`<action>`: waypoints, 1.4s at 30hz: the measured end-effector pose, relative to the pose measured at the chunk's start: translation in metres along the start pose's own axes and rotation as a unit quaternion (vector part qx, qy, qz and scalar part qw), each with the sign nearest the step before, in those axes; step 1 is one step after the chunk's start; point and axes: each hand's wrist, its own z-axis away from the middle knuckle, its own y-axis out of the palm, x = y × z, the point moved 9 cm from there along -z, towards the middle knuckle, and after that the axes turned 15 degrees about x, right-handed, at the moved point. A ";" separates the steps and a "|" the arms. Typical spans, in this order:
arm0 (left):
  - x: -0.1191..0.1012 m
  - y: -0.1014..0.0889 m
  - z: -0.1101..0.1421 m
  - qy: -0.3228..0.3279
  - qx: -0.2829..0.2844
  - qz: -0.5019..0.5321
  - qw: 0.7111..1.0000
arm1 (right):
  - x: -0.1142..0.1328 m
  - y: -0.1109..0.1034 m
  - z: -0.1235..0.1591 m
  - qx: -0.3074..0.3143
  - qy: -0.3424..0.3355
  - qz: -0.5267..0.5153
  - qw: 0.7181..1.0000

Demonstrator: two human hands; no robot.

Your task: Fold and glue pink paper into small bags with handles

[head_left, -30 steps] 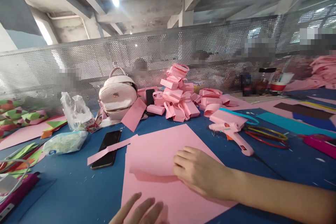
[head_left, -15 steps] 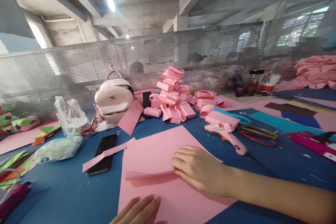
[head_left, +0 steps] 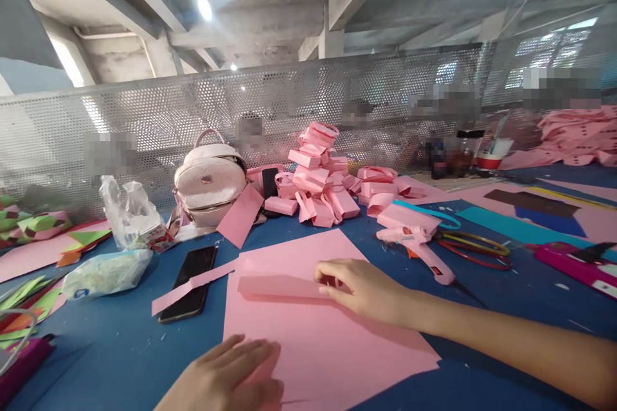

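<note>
Delicately, the right hand [head_left: 364,289], fingers curled, pinches a raised pink paper flap [head_left: 284,286] above a pink sheet [head_left: 328,353] on a blue surface [head_left: 120,353]; the left hand [head_left: 224,372], blurred and loosely open, seemingly rests on the sheet's near side.

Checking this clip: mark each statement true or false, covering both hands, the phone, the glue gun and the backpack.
1. The right hand has its fingers on a raised edge of the large pink sheet. True.
2. The left hand is gripping the glue gun. False: the left hand is at the sheet's near left part, and the glue gun lies untouched.
3. A narrow pink strip lies across the dark phone. True.
4. The backpack stands right of the pile of pink paper pieces. False: it stands left of it.
</note>
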 end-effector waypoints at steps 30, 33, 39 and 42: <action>0.060 0.011 -0.043 -0.165 0.031 0.171 0.971 | -0.029 0.020 -0.001 0.067 0.032 0.072 0.995; 0.035 0.002 -0.051 -0.065 -0.058 0.028 0.996 | -0.037 0.027 -0.015 0.078 0.040 0.083 0.993; 0.000 0.028 -0.050 -0.020 -0.271 -0.056 0.961 | -0.048 0.025 -0.033 0.069 0.036 0.053 0.996; -0.005 0.058 -0.056 -0.024 -0.197 -0.148 0.969 | -0.051 0.019 -0.033 0.019 0.026 0.043 0.999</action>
